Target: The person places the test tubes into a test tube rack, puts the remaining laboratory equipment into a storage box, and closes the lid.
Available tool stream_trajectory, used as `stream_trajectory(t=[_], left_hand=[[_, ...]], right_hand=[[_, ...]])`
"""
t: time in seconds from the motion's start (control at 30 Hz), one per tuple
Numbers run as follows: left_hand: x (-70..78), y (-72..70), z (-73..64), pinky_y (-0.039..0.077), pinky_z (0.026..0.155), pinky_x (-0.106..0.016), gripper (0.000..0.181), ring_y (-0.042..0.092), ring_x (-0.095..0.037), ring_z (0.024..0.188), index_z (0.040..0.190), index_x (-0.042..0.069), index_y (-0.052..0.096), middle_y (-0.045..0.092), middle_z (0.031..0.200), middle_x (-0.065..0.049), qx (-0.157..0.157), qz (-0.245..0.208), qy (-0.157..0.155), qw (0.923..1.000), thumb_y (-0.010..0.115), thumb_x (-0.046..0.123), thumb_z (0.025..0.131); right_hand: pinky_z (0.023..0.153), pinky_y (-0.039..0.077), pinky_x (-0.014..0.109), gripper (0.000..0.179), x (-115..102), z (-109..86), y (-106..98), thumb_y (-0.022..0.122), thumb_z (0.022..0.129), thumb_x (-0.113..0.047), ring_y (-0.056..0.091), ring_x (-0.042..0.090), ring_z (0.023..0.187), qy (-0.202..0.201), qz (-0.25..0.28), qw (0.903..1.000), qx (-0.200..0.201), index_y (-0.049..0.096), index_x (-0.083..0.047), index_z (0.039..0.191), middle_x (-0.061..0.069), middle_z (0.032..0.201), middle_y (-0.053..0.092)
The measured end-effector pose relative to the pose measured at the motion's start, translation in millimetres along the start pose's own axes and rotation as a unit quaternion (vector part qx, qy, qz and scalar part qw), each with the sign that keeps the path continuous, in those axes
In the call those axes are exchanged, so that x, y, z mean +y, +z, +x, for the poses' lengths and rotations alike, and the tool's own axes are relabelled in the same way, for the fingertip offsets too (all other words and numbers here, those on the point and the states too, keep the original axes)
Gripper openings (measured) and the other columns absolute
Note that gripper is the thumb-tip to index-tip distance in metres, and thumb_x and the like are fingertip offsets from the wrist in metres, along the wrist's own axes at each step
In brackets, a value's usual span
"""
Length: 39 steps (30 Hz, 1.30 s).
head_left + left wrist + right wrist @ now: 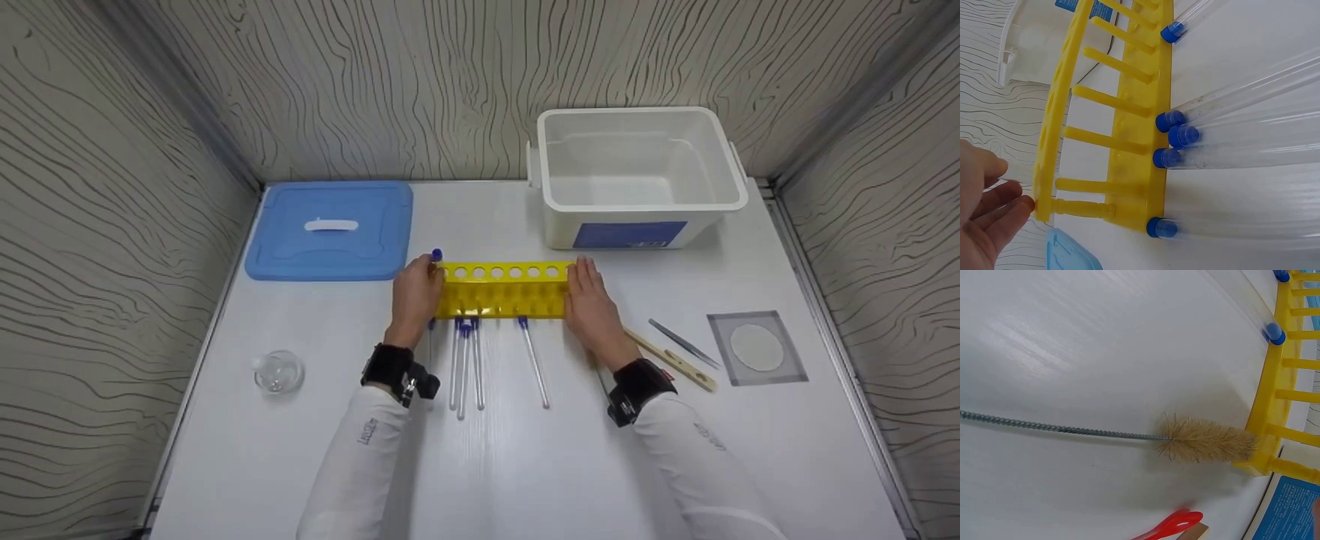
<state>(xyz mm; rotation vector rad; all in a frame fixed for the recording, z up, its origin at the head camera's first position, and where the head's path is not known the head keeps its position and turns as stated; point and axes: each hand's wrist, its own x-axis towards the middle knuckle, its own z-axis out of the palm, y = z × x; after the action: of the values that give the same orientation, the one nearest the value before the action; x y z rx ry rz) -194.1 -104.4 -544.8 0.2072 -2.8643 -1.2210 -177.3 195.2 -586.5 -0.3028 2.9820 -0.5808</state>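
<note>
A yellow test tube rack [502,291] stands between my hands. My left hand [417,296] grips its left end, its fingertips at the upper plate's edge in the left wrist view. Right at those fingers a blue-capped test tube [436,255] pokes up, mostly hidden by the hand. My right hand [596,311] holds the right end, its long fingers laid over the top. Several capped test tubes [535,364] lie in front, their blue caps [1171,158] against the rack's base. Beneath my right wrist lies a test tube brush [1207,439], bristles at the rack.
A white bin [641,161] stands at the back right, a blue lid [330,240] lies at the back left. To the right are tweezers [682,343], a wooden test tube clamp [686,367] and a wire gauze [793,364]. A small glass vessel [279,373] stands left; a red spoon-like thing [1176,523] lies near the brush.
</note>
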Motion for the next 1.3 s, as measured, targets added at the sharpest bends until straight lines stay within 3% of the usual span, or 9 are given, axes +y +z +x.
stream_trajectory(t=[0.27,0.47,0.73,1.07,1.3], left_hand=[[-3.7,-3.9,-9.2,0.055,0.111,-0.043,0.041,0.069,-0.03,0.126,0.144,0.005,0.061,0.07,0.138,-0.016,0.0,0.001,0.003,1.0,0.062,0.019,0.106],[-9.1,-7.4,-19.0,0.056,0.11,-0.042,0.04,0.07,-0.031,0.125,0.143,0.007,0.063,0.07,0.138,-0.015,0.02,0.002,-0.002,0.9998,0.065,0.017,0.104],[-25.2,-10.4,-34.6,0.058,0.105,-0.045,0.039,0.071,-0.032,0.119,0.14,0.005,0.064,0.072,0.132,-0.017,0.02,0.005,-0.009,0.9997,0.065,0.018,0.103],[-49.5,-3.7,-48.1,0.059,0.104,-0.046,0.043,0.07,-0.032,0.119,0.143,0.006,0.063,0.071,0.134,-0.018,-0.018,0.036,-0.05,0.9979,0.066,0.021,0.103],[-59.1,3.2,-52.6,0.057,0.104,-0.049,0.047,0.069,-0.035,0.122,0.142,0.005,0.064,0.071,0.134,-0.019,-0.037,0.049,-0.053,0.9967,0.07,0.025,0.1]], right_hand=[[0.132,0.021,0.057,0.059,1,0.4,1,0.042,0.11,-0.017,0.017,0.047,0.162,-0.006,0.002,1.0,0.005,0.028,0.013,0.159,0.032,0.171,0.019],[0.13,0.025,0.059,0.058,2,-0.8,3,0.045,0.108,-0.014,0.022,0.049,0.16,-0.02,-0.001,0.9995,0.027,0.032,0.016,0.156,0.035,0.168,0.025],[0.131,0.025,0.058,0.057,4,-0.5,6,0.045,0.108,-0.013,0.024,0.049,0.159,-0.025,-0.008,0.9991,0.034,0.034,0.017,0.155,0.036,0.167,0.027],[0.132,0.023,0.058,0.058,3,-1.3,5,0.044,0.109,-0.014,0.022,0.048,0.16,-0.024,-0.003,0.9993,0.027,0.032,0.016,0.157,0.034,0.169,0.024],[0.131,0.023,0.059,0.057,3,-0.2,5,0.043,0.109,-0.014,0.023,0.048,0.16,-0.022,-0.013,0.9993,0.029,0.032,0.016,0.157,0.035,0.168,0.025]])
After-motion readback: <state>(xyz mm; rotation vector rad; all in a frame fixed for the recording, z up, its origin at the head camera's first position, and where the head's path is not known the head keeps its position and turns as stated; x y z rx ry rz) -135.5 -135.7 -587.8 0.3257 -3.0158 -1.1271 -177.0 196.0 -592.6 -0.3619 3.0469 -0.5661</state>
